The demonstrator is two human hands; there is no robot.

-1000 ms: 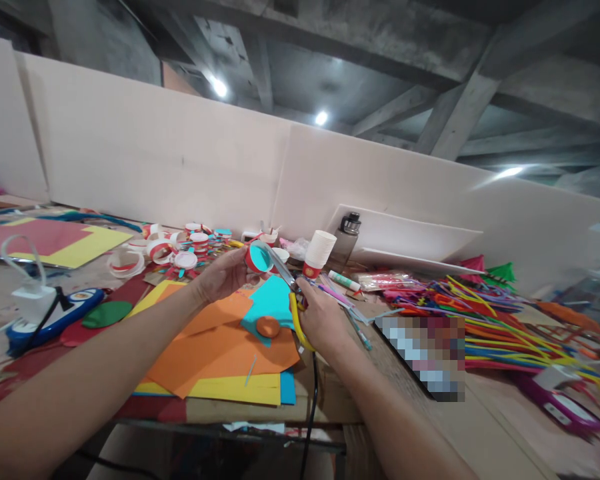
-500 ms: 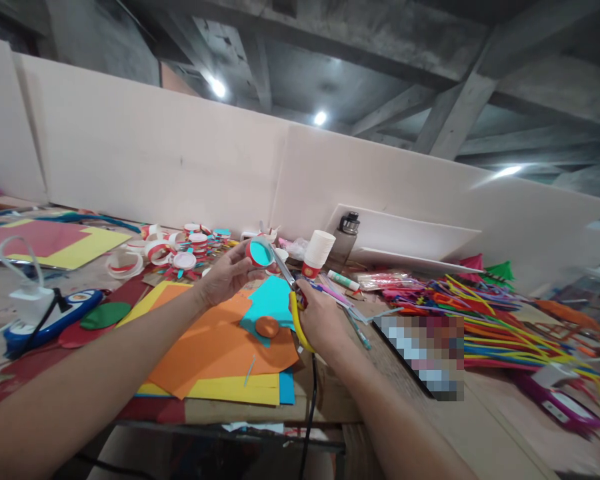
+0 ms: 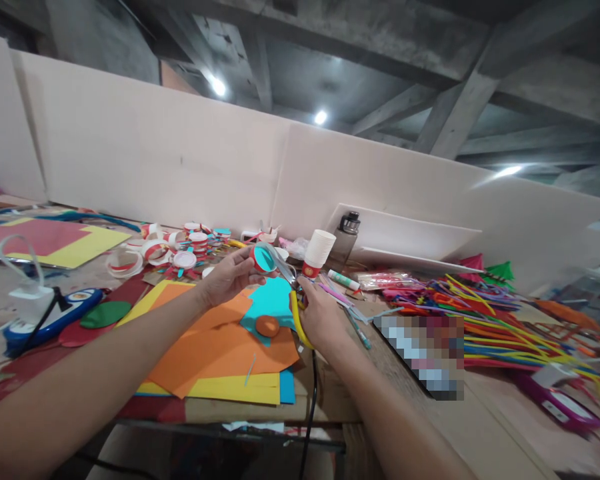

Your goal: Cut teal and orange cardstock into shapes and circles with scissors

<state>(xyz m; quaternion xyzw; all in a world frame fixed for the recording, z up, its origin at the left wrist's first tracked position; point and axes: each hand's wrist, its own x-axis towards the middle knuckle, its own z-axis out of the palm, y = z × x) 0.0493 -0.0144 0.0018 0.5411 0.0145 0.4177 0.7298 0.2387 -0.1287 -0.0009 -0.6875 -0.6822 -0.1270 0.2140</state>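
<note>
Between the thumb and fingers of my left hand (image 3: 229,275) is a small cut-down paper cup piece (image 3: 264,260), red at the side with a turquoise round face toward me. My right hand (image 3: 321,313) is closed round the yellow handles of a pair of scissors (image 3: 298,321). Their metal blades reach to the cup piece and lie at its right edge, over the turquoise face; whether paper is between them I cannot tell. Below both hands lie a turquoise paper sheet (image 3: 275,300), a small orange disc (image 3: 267,326) and orange sheets (image 3: 215,353).
Finished-looking red and white cup pieces (image 3: 199,241) are grouped at the back left. A stack of paper cups (image 3: 320,248) and a bottle (image 3: 347,237) stand behind my right hand. Coloured pipe cleaners (image 3: 485,333) and a phone-like blurred slab (image 3: 423,357) lie right; a blue power strip (image 3: 55,317) lies left.
The cup piece has turned slightly and shifted a little right and down in my left hand. The scissor blades have changed angle against it. Everything else on the table stays put.
</note>
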